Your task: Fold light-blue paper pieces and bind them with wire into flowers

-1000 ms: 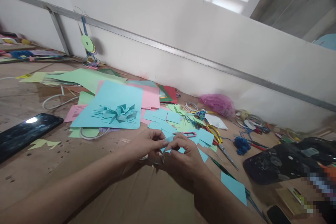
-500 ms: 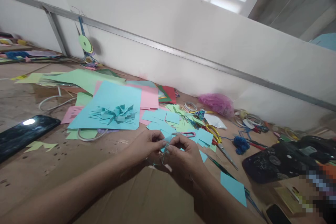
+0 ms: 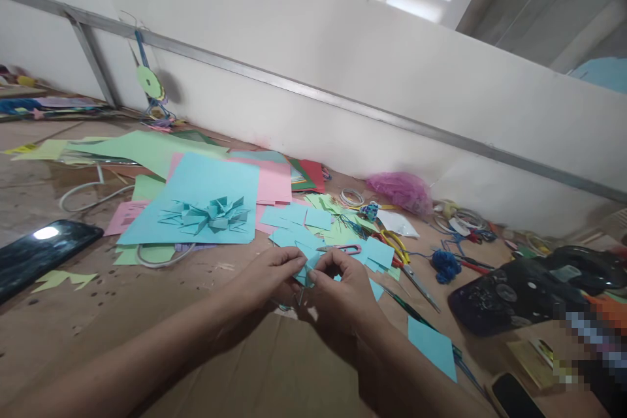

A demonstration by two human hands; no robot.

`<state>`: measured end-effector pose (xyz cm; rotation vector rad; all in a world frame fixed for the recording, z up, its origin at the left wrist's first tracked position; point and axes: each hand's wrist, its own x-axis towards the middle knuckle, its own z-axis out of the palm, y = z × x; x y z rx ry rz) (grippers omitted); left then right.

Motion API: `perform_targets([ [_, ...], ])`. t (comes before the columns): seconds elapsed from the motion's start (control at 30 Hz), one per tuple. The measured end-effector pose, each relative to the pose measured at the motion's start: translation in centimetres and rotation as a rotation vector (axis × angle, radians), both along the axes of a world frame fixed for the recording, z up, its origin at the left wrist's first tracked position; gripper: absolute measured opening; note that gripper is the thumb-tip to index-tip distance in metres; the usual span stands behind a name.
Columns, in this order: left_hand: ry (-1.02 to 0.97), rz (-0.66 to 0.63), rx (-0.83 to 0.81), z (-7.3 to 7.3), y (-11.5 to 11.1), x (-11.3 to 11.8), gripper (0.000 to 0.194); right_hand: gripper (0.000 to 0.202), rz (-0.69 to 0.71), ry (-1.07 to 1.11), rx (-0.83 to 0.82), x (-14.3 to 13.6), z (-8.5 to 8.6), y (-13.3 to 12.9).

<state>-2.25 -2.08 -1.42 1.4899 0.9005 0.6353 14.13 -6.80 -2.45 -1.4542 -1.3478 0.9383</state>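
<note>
Between my two hands is a small piece of folded light-blue paper, mostly covered by fingers. My left hand pinches its left side with thumb and forefinger. On the right side, my right hand grips it the same way, fingertips close to the left ones. Just beyond the hands lie loose blue paper squares and pink-handled thread snips. Farther left, several folded blue paper pieces rest in a cluster on a large blue sheet.
Yellow-and-red-handled scissors, blue yarn and a black device lie to the right. A phone is at the left. A white wall runs along the back, with a pink plastic bag against it.
Both hands stay closed on the folded paper, and the fingers have shifted slightly around it. The whole view has moved a little, so the surroundings appear farther left.
</note>
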Motion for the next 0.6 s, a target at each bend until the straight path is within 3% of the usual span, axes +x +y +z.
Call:
perform_targets([
  [0.33,0.019,-0.005,0.0,0.3,-0.1,-0.1,0.033,0.01,-0.009,0.005,0.015,-0.1,0.2,0.0],
  [0.5,0.031,-0.073,0.054,-0.8,0.3,-0.1,0.031,0.013,0.001,0.006,0.007,-0.1,0.1,0.0],
  [0.6,0.005,-0.041,0.02,-1.3,0.7,0.0,0.032,0.01,0.016,0.104,0.025,0.3,0.2,0.1],
])
